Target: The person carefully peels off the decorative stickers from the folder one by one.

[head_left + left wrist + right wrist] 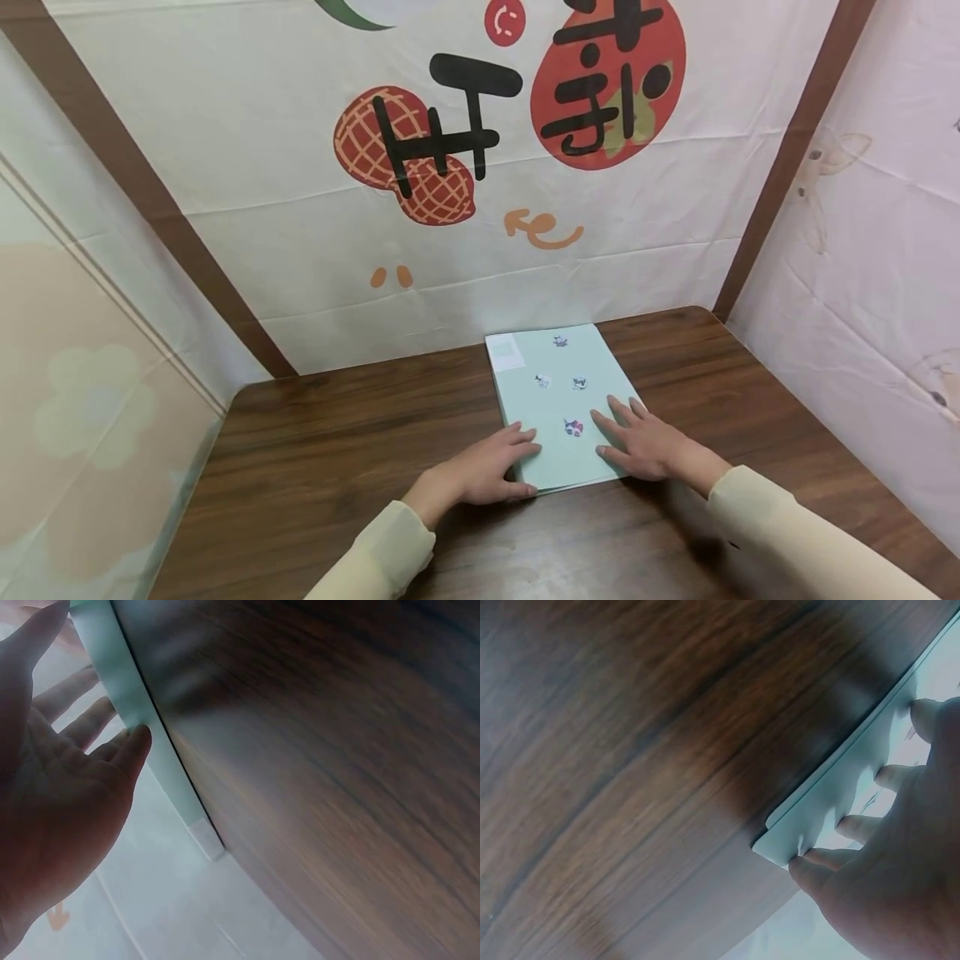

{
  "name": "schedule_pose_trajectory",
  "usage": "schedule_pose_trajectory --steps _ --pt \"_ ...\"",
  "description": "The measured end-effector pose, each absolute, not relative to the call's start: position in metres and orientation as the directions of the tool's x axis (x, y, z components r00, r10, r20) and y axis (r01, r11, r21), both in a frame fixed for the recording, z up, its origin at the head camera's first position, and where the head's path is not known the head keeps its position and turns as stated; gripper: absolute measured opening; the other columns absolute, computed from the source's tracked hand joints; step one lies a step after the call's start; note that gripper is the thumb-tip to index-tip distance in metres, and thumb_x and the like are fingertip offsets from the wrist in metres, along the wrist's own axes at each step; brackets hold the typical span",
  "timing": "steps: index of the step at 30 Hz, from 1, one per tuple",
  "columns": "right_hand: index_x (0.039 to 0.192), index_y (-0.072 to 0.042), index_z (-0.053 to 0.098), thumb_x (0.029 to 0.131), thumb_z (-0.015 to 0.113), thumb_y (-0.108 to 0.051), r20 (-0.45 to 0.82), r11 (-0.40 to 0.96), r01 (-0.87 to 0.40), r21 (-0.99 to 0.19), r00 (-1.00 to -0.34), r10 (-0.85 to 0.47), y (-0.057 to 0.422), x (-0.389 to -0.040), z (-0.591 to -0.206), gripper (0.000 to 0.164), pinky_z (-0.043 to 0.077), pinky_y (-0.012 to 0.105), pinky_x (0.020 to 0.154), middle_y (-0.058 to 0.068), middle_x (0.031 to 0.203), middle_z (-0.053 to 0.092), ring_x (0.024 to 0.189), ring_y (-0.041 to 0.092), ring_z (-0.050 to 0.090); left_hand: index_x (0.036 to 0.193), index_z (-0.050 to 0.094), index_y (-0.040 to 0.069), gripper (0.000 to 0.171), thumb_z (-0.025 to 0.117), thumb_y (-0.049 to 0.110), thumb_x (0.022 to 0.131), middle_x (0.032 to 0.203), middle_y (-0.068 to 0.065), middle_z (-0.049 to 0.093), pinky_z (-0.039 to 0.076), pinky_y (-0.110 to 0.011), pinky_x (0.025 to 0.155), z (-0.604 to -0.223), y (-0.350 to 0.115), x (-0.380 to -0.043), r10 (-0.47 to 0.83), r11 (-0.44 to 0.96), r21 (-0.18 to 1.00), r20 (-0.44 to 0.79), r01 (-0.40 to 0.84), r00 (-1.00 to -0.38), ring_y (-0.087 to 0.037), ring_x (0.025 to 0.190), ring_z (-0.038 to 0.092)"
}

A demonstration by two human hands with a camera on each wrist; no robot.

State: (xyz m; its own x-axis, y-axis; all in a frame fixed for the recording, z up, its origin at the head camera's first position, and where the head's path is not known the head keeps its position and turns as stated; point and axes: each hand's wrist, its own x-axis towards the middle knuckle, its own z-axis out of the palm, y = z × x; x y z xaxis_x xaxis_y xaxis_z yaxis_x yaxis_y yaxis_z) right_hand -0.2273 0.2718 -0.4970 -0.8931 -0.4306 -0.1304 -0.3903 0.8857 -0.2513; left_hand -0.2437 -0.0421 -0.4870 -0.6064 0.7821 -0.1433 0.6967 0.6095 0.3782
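A thin pale green booklet (pixel 561 463) with several small cartoon stickers and a white label at its far left corner lies flat on the table. My left hand (pixel 491 467) rests at its near left edge, fingers spread and only slightly bent. On the right side, my right hand (pixel 648 442) lies with spread fingers on the cover. The right wrist view shows the fingertips touching the green surface (pixel 817 802), where two layers lie slightly offset at a rounded corner. From the left wrist, the green edge (pixel 127 682) runs past the fingertips.
The dark wooden table (pixel 337 467) extends on both sides of the booklet. Behind its far edge hangs a white printed cloth (pixel 300 275), which the booklet's far edge reaches. Pale cloth walls (pixel 862 333) stand at left and right.
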Motion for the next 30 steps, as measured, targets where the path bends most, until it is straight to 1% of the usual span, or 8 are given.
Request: schedule_pose_trajectory --steps 8,19,30 --pt "0.157 -0.009 0.041 0.106 0.05 -0.045 -0.131 0.887 -0.396 -0.238 -0.892 -0.433 0.263 -0.225 -0.494 0.063 0.026 0.07 0.114 0.031 0.162 0.027 0.144 0.061 0.024 0.151 0.051 0.013 0.064 0.066 0.046 0.099 0.164 -0.006 0.036 0.029 -0.047 0.122 -0.485 -0.05 -0.239 0.772 0.622 0.384 -0.154 0.683 -0.617 -0.027 0.156 0.022" --pt "0.157 -0.009 0.041 0.106 0.05 -0.045 -0.131 0.888 -0.403 -0.221 -0.89 -0.436 0.252 -0.222 -0.495 0.063 0.026 0.068 0.116 0.031 0.162 0.027 0.144 0.061 0.025 0.151 0.051 0.014 0.064 0.066 0.048 0.098 0.165 -0.003 0.035 0.029 -0.046 0.122 -0.485 -0.058 -0.235 0.754 0.645 0.375 -0.164 0.666 -0.637 -0.025 0.156 0.021" --pt "0.156 -0.008 0.043 0.106 0.051 -0.044 -0.114 0.882 -0.425 -0.206 -0.884 -0.452 0.238 -0.217 -0.495 0.063 0.027 0.067 0.116 0.032 0.16 0.03 0.142 0.062 0.028 0.151 0.052 0.013 0.064 0.067 0.046 0.098 0.165 -0.005 0.035 0.029 -0.048 0.121 -0.485 -0.073 -0.23 0.753 0.639 0.401 -0.156 0.656 -0.639 -0.028 0.156 0.021"
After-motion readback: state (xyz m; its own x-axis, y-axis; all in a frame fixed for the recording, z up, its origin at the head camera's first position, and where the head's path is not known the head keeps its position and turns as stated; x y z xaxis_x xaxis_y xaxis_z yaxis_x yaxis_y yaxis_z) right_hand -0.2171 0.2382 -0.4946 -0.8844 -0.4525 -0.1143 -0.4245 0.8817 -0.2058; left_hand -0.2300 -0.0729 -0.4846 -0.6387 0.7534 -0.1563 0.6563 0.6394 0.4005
